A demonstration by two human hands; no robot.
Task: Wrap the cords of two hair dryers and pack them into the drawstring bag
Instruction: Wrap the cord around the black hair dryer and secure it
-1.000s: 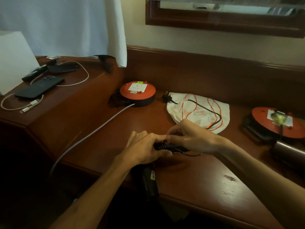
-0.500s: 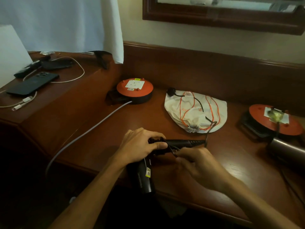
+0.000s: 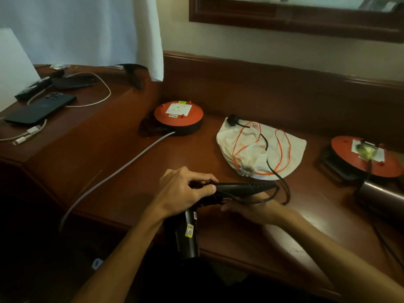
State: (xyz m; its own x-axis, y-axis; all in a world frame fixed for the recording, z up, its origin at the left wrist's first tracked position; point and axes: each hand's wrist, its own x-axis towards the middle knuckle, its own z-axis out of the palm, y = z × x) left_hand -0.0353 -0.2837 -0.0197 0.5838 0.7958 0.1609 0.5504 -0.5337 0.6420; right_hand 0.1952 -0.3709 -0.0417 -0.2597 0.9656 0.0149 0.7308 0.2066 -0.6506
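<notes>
The left hand (image 3: 181,189) is closed around a black hair dryer (image 3: 220,191) at the bend where handle meets barrel, thumb laid along the top. The barrel hangs down over the near edge of the desk (image 3: 122,193) with a small yellow tag on it, while the ribbed handle points right, lying level just above the wood. The right hand (image 3: 251,207) sits under the handle, palm up, fingers loosely curled around a loop of the black cord (image 3: 267,159); how tightly it grips is hard to tell, since the handle hides most of the fingers.

From the loop the cord swings out to the right of the handle, then runs far across the white drawstring bag (image 3: 290,149) to its black plug (image 3: 232,120), which rests at the bag's far left edge. The bag lies flat on the desk, just beyond the hands, its orange strings spread loosely over it.

A round orange extension reel (image 3: 178,117) sits far left of the bag, with a pale grey cable (image 3: 118,171) trailing off the near edge. A second orange reel (image 3: 363,159) sits at the right, and near it lies a dark metallic barrel, apparently the second hair dryer (image 3: 380,193). On the raised left section lie a dark phone (image 3: 41,108) and a white charging cable (image 3: 102,92).
</notes>
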